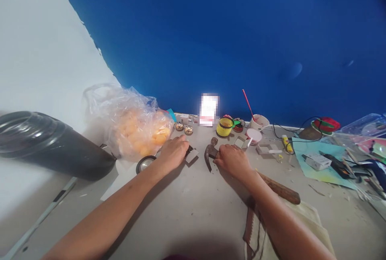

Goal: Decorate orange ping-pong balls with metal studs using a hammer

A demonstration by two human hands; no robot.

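While right hand (233, 159) clasps claw hammer (208, 156) by its head,
handle points lower right; left hand (173, 153) rests loosely on flat piece (192, 154) alongside.

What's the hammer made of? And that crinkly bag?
The hammer head looks like metal, dull brown, probably rusty; its handle looks like wood, brown and matte. The bag looks like thin clear plastic: shiny, wrinkled, orange things showing through.
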